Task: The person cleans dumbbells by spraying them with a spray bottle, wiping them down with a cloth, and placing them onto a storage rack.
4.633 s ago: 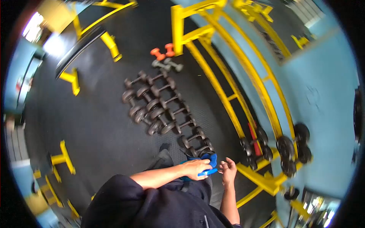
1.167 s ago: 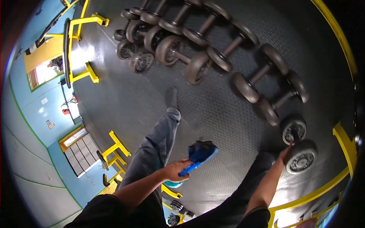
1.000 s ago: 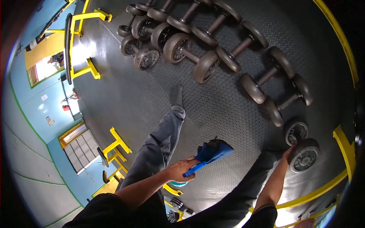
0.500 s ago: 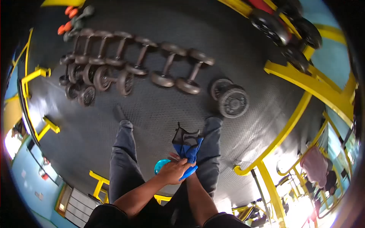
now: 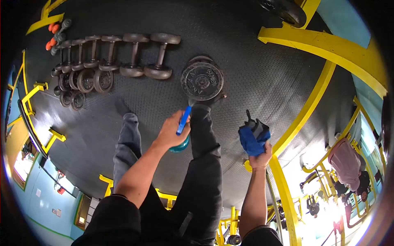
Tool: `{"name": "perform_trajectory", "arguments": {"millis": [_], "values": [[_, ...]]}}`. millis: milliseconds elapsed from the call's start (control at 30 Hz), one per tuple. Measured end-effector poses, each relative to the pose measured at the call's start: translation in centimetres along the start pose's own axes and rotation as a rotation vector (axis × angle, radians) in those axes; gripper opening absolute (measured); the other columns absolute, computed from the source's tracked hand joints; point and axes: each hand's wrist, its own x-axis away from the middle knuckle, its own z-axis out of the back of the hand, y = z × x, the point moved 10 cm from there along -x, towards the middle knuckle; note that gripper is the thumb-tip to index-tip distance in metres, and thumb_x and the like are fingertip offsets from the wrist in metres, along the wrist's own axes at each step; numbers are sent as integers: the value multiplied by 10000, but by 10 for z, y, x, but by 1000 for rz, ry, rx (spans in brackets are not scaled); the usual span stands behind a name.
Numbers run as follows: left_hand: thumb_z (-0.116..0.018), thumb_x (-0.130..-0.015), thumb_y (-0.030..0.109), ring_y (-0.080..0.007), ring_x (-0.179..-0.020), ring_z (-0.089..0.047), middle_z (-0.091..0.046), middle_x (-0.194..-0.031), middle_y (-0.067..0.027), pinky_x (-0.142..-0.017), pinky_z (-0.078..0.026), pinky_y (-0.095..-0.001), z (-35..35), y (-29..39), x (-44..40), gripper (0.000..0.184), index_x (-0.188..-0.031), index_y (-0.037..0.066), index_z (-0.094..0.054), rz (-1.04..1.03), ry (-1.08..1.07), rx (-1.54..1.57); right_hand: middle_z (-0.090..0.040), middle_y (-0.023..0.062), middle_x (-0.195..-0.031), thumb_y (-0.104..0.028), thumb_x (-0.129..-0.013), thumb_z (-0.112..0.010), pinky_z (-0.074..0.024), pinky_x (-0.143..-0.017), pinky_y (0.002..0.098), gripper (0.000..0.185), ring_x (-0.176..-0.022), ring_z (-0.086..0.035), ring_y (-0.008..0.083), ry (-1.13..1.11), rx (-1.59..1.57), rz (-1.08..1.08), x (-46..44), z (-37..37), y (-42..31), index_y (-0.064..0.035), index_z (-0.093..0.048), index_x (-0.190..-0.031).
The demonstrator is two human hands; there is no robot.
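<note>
Near plate-ended dumbbell (image 5: 202, 82), on closer side: spray bottle (image 5: 179, 146), gripped in tightly curled left hand (image 5: 171, 130); likely light, slippery when wet, best held at neck. Right of dumbbell: blue cloth (image 5: 251, 141), bunched in half-closed right hand (image 5: 261, 158); likely soft, limp, best taken by folds.

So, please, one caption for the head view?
Left hand points a spray bottle toward a dumbbell; right hand holds a blue cloth.

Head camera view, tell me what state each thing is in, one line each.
Spray bottle: gripped in the left hand
Blue cloth: bunched up, held in the right hand
Large-plated dumbbell: on the floor, one plate facing the camera
Dark dumbbells: lying in rows on the floor
Orange dumbbells: on the floor
</note>
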Motion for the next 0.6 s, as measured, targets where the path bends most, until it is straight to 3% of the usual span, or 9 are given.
{"name": "perform_trajectory", "arguments": {"millis": [67, 133, 200, 267, 300, 367, 433, 500, 600], "values": [[-614, -802, 136, -341, -849, -650, -624, -968, -170, -750, -498, -412, -2, -2, -5, 321, -1097, 50, -520, 38, 59, 67, -642, 76, -990, -195, -803, -579, -486, -894, 375, 282, -915, -621, 243, 21, 76, 18, 6, -1, -17, -44, -603, -1039], [-616, -806, 141, -304, -826, -662, -641, -924, -135, -745, -501, -395, -2, 7, -6, 251, -1030, 57, -540, 44, 84, 34, -646, 76, -998, -168, -813, -610, -484, -865, 350, 283, -899, -621, 213, -42, 409, 68, -3, 15, -20, -30, -605, -1060], [-619, -804, 145, -271, -803, -669, -648, -909, -119, -743, -500, -387, 8, 26, -4, 234, -1011, 62, -549, -79, 126, -13, -656, 77, -987, -96, -792, -608, -483, -806, 324, 301, -874, -623, 184, -41, 496, 98, -13, 11, -13, -20, -599, -1082], [-630, -801, 157, -305, -852, -659, -648, -932, -141, -764, -495, -403, -14, 4, 7, 255, -1019, 59, -543, 136, -123, 88, -664, 117, -916, -78, -773, -590, -483, -769, 345, 321, -837, -629, 215, 37, 1034, 248, -16, -22, -13, 3, -584, -1084], [-644, -804, 175, -320, -870, -654, -641, -994, -159, -776, -497, -400, -13, 2, 13, 340, -1106, 62, -536, 147, -138, 120, -666, 191, -894, -104, -769, -554, -483, -787, 402, 369, -850, -640, 318, 3, 1351, 444, -14, -60, -14, 21, -554, -1116], [-647, -806, 175, -308, -843, -659, -641, -1001, -158, -764, -502, -381, -3, -1, 26, 366, -1136, 62, -534, 51, -57, 71, -646, 258, -981, -161, -797, -512, -469, -848, 460, 450, -913, -616, 426, 85, 1586, 530, -6, -119, -7, 32, -515, -1203], [-651, -813, 179, -292, -819, -671, -637, -1052, -154, -769, -511, -355, 12, 1, 33, 445, -1216, 51, -514, -72, 6, 36, -604, 268, -1132, -197, -822, -474, -434, -936, 472, 512, -1036, -568, 451, 105, 1567, 634, -8, -162, 5, 8, -478, -1291], [-649, -816, 184, -302, -868, -662, -631, -1073, -157, -792, -505, -368, 26, -3, 35, 444, -1214, 46, -511, -36, 5, 117, -478, 229, -1339, -227, -843, -478, -317, -1069, 432, 555, -1260, -413, 386, 16, 1627, 699, -24, -213, 29, -18, -441, -1356], [-622, -810, 248, -406, -929, -608, -608, -1038, -216, -810, -488, -453, 41, -27, 20, 501, -1245, 49, -474, -21, 21, 252, -344, 229, -1445, -352, -837, -541, -239, -1102, 510, 594, -1331, -324, 395, 16, 1929, 961, -69, -279, 87, -167, -445, -1393]]}}
